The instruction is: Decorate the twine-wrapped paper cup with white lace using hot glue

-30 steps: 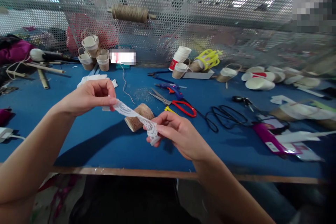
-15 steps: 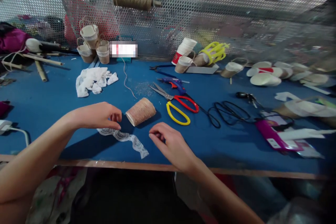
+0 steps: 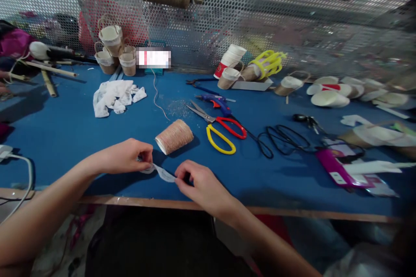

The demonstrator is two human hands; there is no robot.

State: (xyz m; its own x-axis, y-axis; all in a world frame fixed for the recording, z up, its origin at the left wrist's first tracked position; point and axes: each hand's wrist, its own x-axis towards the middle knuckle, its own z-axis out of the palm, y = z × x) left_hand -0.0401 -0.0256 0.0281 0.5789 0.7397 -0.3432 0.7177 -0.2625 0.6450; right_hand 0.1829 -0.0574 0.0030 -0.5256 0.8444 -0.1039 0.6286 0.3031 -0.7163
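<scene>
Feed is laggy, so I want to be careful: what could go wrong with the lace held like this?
1. The left hand and right hand pinch the lace strip near the table's front edge; a dropped end might slip off.
2. The twine-wrapped cup lies on its side just behind them; a nudge could roll it.
3. The scissors lie open beside the cup; a careless reach may meet the blades.

The lace strip (image 3: 163,174) stretches between the left hand (image 3: 125,160) and right hand (image 3: 198,184), near the tabletop's (image 3: 65,134) front edge. Behind them a twine-wrapped cup (image 3: 174,136) lies on its side, with scissors (image 3: 221,132) to its right and crumpled lace (image 3: 112,95) well behind the left hand.
</scene>
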